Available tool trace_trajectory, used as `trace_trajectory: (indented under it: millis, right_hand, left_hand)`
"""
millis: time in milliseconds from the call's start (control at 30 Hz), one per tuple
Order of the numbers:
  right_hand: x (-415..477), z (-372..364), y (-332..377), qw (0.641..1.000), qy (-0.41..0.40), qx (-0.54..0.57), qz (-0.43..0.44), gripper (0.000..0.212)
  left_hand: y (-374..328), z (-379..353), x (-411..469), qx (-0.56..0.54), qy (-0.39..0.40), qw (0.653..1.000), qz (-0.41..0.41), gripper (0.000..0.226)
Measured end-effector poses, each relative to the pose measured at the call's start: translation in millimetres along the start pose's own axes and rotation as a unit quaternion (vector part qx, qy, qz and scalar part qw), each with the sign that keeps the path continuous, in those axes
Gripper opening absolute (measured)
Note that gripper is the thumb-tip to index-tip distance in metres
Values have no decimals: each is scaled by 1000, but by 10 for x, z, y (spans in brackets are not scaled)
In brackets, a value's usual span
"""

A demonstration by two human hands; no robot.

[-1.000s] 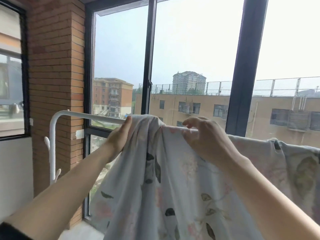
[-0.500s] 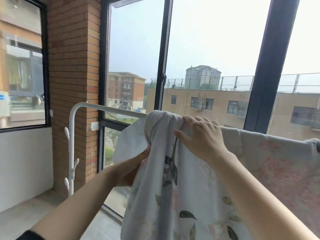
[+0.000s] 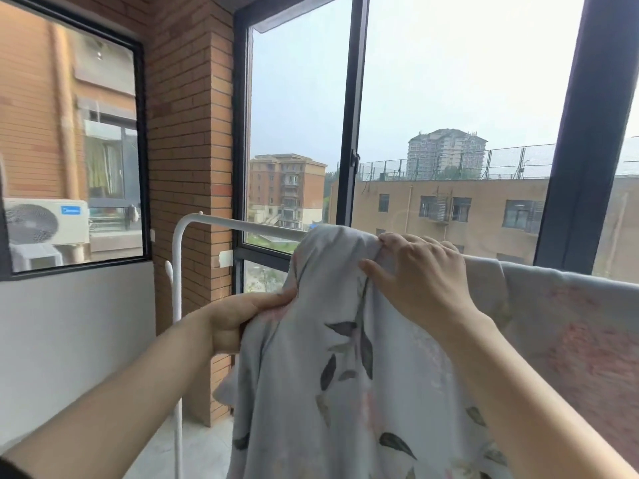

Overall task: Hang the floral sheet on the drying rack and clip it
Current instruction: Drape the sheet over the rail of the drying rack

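The pale grey floral sheet, printed with dark leaves and pink flowers, hangs draped over the top bar of the white drying rack and runs off to the right. My right hand pinches a bunched fold of the sheet at the bar. Lower down, my left hand grips the sheet's left edge, just right of the rack's upright post. The bar under the sheet is hidden. No clip is in view.
A brick pillar stands behind the rack's left post. Tall dark-framed windows run along the far side. A grey wall with a window above it, showing an outdoor air-conditioner unit, is at left. Pale floor tiles lie below.
My left hand has dropped from the bar to the sheet's hanging left edge and grips it. My right hand stays pinching the fold at the bar. The view has swung left.
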State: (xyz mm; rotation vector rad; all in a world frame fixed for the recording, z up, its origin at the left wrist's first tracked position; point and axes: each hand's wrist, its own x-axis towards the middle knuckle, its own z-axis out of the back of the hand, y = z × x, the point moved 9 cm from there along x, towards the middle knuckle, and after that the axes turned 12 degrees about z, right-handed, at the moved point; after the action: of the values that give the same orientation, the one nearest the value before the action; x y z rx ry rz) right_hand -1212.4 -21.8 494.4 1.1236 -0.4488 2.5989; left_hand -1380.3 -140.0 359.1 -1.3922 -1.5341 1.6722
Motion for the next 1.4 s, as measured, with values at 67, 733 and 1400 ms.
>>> trace_trajectory:
  millis: [67, 733, 1400]
  right_hand:
    - [-10, 15, -14, 1000, -3, -1, 1, 48]
    - [251, 42, 28, 985, -19, -21, -169, 33]
    - [799, -529, 984, 992, -61, -75, -86, 34]
  left_hand:
    - [-288, 235, -74, -57, -78, 992, -84, 54]
    - [-1555, 1269, -250, 246, -429, 731, -470, 31]
    - [-979, 1638, 290, -45, -19, 969, -241, 16]
